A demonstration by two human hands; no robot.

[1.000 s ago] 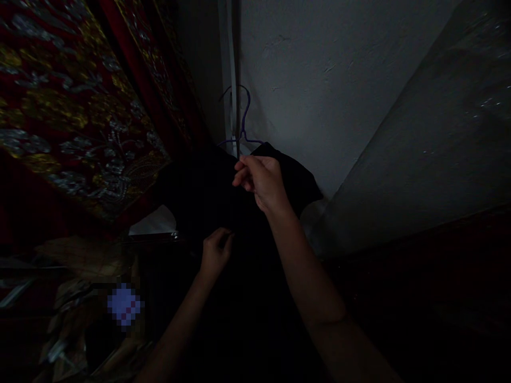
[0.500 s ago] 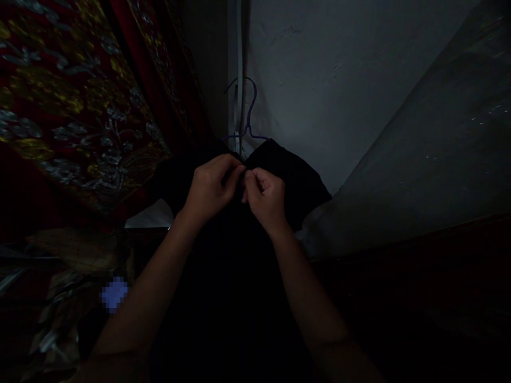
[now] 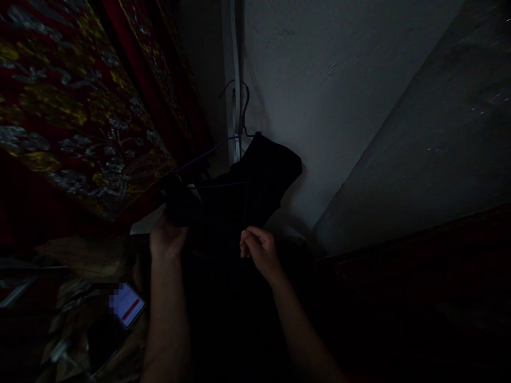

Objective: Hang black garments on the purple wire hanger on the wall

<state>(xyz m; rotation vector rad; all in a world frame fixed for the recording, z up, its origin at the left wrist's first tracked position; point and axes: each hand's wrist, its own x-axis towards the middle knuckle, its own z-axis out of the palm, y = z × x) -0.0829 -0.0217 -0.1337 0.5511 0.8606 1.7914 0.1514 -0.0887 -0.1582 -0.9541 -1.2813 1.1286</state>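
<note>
A black garment (image 3: 271, 165) hangs on a thin purple wire hanger (image 3: 211, 150), whose hook rests at a pale vertical strip. The garment's right shoulder is still over the hanger, while the hanger's left arm and part of its lower bar show bare. My left hand (image 3: 167, 239) is at the garment's left side, with dark cloth over its fingers; their grip is hidden. Lower on the front, my right hand (image 3: 258, 247) is closed in a pinch on the black cloth. Darkness hides most of the garment's lower part.
Red cloth with gold and silver decoration (image 3: 80, 101) hangs at the left. A phone with a lit screen (image 3: 128, 306) lies among dim clutter at lower left. Behind the hanger is a grey wall (image 3: 319, 96), with a darker slanted section at right.
My hands were together at the garment's neckline. They have moved down and apart, the left one to the left side. The cloth has come off the hanger's left arm.
</note>
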